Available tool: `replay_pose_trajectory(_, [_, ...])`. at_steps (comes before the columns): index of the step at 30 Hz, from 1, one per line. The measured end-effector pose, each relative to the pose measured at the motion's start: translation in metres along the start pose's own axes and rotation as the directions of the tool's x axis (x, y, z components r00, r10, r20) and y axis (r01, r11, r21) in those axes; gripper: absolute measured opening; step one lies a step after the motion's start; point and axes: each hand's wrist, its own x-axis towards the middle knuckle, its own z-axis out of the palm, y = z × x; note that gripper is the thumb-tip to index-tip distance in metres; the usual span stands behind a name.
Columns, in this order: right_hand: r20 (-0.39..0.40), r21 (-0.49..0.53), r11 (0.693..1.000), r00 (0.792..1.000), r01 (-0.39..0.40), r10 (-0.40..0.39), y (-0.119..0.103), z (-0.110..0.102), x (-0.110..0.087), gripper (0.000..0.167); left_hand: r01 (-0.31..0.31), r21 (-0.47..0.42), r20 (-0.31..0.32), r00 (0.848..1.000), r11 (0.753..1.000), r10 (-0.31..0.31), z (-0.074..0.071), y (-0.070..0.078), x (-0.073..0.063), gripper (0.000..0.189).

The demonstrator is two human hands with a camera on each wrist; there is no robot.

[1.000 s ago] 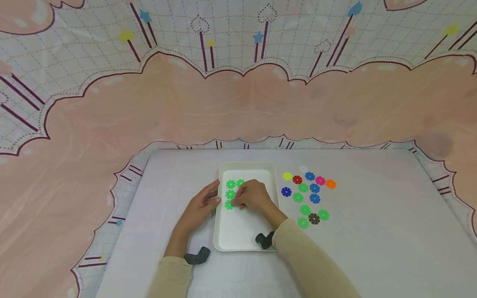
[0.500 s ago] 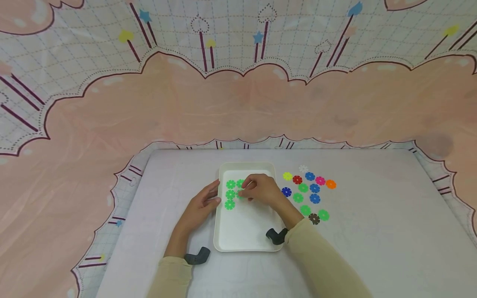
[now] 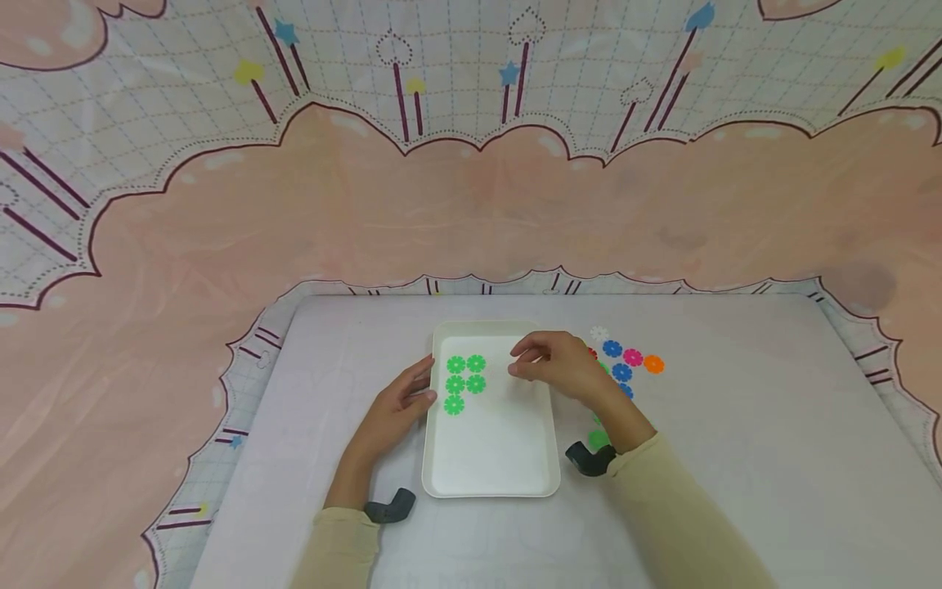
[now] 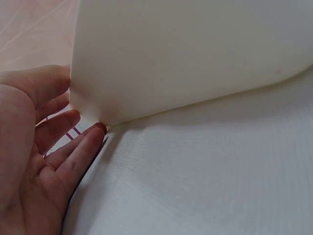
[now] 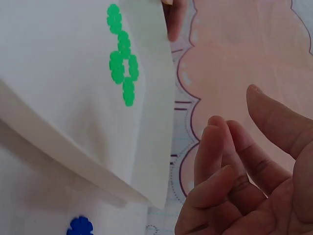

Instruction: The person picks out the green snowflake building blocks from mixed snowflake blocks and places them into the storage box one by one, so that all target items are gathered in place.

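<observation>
A white rectangular tray (image 3: 491, 458) lies on the table with several green notched plastic discs (image 3: 455, 384) grouped at its upper left. At the tray's left side, my left hand (image 3: 393, 409) touches the outer wall with its fingertips; the left wrist view has those fingers (image 4: 90, 147) against the tray's side. My right hand (image 3: 555, 364) is over the tray's right edge, fingers loosely bent, with nothing between thumb and fingertips. In the right wrist view the right hand (image 5: 244, 171) is likewise bare, with a gap between thumb and fingers.
Right of the tray lie loose notched discs, among them a pink disc (image 3: 633, 357), an orange disc (image 3: 653, 364) and a blue disc (image 3: 612, 348). My right hand and forearm cover part of this group. A patterned cloth (image 3: 471, 204) rises behind the table.
My right hand has let go of a green disc in the second column and drawn back right, towards the tray's edge. That disc now sits beside the others. My left hand has stayed put.
</observation>
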Motion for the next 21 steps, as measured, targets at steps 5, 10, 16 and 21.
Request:
replay_pose_trajectory(5, [-0.001,-0.023,1.000,1.000,0.012,-0.012,0.010,-0.018,-0.011,0.032,-0.002,0.003,0.000,1.000,1.000,0.002,0.001,0.001,0.000,0.061])
replay_pose_trajectory(10, [0.032,-0.029,0.999,0.999,0.040,-0.039,0.028,-0.035,-0.023,0.036,-0.015,0.007,-0.001,1.000,1.000,0.015,0.001,0.001,0.000,0.060])
replay_pose_trajectory(16, [0.047,-0.088,0.995,0.998,0.041,-0.037,0.049,-0.054,-0.037,0.045,-0.009,0.009,-0.003,1.000,1.000,0.009,0.001,0.000,0.001,0.060])
replay_pose_trajectory(21, [0.048,-0.142,0.990,0.999,0.015,-0.009,0.059,-0.066,-0.047,0.046,-0.005,0.007,-0.003,1.000,1.000,0.005,0.000,-0.001,0.001,0.060])
